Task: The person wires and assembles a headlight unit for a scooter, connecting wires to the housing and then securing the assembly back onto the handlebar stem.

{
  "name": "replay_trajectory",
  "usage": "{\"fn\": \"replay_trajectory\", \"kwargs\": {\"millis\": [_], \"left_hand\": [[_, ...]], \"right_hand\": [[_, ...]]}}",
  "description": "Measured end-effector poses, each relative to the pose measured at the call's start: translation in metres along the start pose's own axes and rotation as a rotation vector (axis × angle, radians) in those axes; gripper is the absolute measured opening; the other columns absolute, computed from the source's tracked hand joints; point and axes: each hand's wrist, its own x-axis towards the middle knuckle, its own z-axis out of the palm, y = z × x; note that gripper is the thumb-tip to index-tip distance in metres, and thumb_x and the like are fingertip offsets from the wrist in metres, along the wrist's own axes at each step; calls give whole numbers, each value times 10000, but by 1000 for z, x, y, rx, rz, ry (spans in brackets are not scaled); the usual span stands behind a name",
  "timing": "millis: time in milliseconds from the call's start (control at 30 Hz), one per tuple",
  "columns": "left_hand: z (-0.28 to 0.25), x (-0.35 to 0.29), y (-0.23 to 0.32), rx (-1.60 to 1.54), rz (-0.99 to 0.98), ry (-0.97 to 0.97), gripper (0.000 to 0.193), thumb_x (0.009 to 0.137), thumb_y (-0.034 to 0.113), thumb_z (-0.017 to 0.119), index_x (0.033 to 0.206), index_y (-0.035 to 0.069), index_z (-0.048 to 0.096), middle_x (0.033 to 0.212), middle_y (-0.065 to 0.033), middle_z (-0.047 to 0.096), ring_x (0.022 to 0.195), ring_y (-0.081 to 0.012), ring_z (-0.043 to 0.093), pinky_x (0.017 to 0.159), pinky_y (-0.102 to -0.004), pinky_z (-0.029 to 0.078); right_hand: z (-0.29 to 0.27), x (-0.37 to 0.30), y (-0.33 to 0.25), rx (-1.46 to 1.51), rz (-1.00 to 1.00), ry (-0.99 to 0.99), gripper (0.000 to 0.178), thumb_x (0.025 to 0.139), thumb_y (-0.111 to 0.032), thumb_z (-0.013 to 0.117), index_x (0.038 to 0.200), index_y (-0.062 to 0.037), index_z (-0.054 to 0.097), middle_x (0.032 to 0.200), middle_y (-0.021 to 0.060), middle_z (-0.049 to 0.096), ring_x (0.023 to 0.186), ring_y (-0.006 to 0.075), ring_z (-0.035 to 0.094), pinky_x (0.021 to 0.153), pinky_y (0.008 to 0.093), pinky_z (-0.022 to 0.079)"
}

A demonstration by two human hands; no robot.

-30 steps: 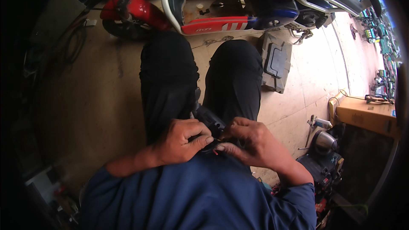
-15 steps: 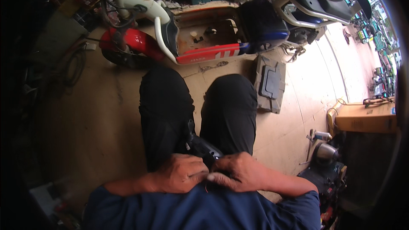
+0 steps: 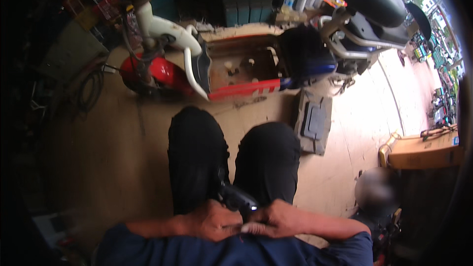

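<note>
1. Grip: left hand (image 3: 217, 220) and right hand (image 3: 277, 219), fingers curled nearly closed, meeting low in view; whether anything is pinched, cannot tell, the fingertips being obscured.
2. Black device (image 3: 238, 198), elongated: between the trousered thighs (image 3: 198, 167), just beside both hands.
3. Scooter (image 3: 241, 90), red, white and blue: side-on, beyond the thighs.
4. Grey-brown case (image 3: 322, 138), black-topped: on the floor (image 3: 123, 152), near the scooter.
5. Orange-brown carton (image 3: 426, 155): far right.

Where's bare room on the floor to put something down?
Left of the legs, this side of the red scooter fender, lies bare floor. Another patch sits between the grey case and cardboard box. Nearest the body it's crowded: left hand, right hand, black part.
</note>
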Motion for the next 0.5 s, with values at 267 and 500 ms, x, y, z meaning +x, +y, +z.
{"fn": "replay_trajectory", "kwargs": {"millis": [267,500], "left_hand": [[-6,-5,-13,-80,50,-60,184,986,208,726,875,91,638,743,-103,645,696,-328,695,595,-417,535],[5,-10,-10,-129,107,76,204,901,198,756,741,118,659,715,-113,657,645,-339,680,580,-454,524]], "right_hand": [[3,13,-5,123,-67,-107,294,1069,-287,677,1015,-13,770,841,172,713,779,334,717,717,362,563],[12,12,-4,-99,-222,-29,243,1029,-274,711,941,-51,750,863,146,735,787,335,729,685,437,565]]}}
